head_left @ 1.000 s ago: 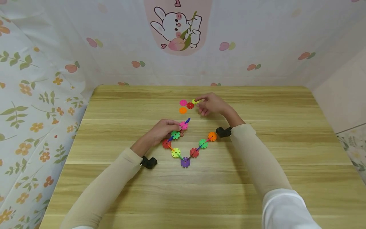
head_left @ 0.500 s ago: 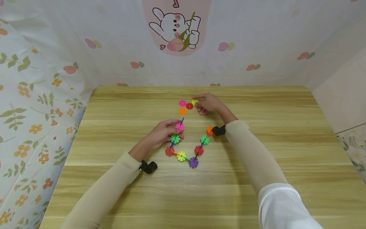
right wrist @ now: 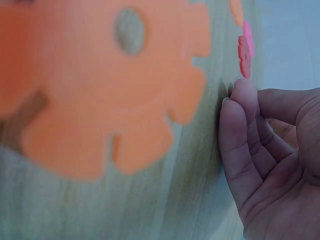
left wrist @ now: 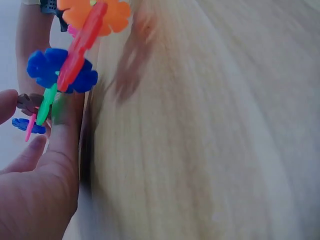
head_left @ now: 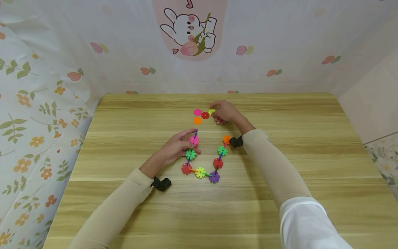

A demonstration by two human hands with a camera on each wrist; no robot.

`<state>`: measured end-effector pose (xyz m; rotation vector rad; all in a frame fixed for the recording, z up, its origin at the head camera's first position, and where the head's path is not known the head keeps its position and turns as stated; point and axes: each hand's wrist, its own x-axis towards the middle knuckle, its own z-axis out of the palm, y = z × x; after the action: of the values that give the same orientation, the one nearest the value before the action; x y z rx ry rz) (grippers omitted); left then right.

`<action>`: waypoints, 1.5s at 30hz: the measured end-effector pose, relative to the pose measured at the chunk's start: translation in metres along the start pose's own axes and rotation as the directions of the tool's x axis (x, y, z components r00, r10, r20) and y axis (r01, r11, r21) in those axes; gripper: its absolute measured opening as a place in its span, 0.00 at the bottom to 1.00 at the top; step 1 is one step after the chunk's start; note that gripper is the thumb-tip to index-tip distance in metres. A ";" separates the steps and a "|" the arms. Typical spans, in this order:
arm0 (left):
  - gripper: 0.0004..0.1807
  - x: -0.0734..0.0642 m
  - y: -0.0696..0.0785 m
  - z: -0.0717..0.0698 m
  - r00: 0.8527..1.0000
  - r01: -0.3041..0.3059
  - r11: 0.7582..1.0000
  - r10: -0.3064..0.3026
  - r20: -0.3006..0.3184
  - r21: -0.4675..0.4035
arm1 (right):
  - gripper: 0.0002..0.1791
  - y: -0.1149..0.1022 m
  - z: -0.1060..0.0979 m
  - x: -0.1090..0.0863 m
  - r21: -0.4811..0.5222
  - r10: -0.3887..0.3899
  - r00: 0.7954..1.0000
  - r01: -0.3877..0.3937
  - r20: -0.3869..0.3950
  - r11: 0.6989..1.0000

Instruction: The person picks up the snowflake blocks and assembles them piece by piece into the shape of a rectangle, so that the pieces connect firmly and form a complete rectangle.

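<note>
A chain of interlocking plastic snowflake discs (head_left: pixel 200 172) curves in a U on the wooden table. My left hand (head_left: pixel 174 148) grips its left end, around a pink disc (head_left: pixel 194 140) and a green disc (head_left: pixel 190 154), with a blue disc (head_left: pixel 196 134) edge-on at the tip. In the left wrist view the linked discs (left wrist: pixel 80 52) stand beside the fingers. Farther back, my right hand (head_left: pixel 228 113) has thumb and index finger at a loose yellow disc (head_left: pixel 212 111), partly covered by them. That disc is hidden behind the fingertips in the right wrist view.
Loose pink (head_left: pixel 197 112), red (head_left: pixel 205 115) and orange (head_left: pixel 197 120) discs lie flat left of the right hand. The chain's orange end disc (head_left: pixel 227 139) is right by the black right wrist camera (head_left: pixel 236 141). A printed cloth (head_left: pixel 124 52) hangs behind the table.
The right thumb and index finger have closed in on the yellow disc. The chain has swung, its lower part shifting right, while the left hand's end has turned more upright.
</note>
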<state>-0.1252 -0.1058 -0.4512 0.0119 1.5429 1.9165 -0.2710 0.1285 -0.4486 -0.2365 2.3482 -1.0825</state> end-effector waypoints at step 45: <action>0.24 0.007 -0.006 -0.009 0.999 0.040 0.999 -0.040 -0.015 0.009 | 0.14 -0.006 -0.006 -0.044 0.167 -0.030 1.000 0.030 -0.003 0.985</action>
<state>-0.1316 -0.1096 -0.4619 -0.0291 1.5504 1.8822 -0.2373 0.1442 -0.4232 -0.2095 2.2455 -1.2863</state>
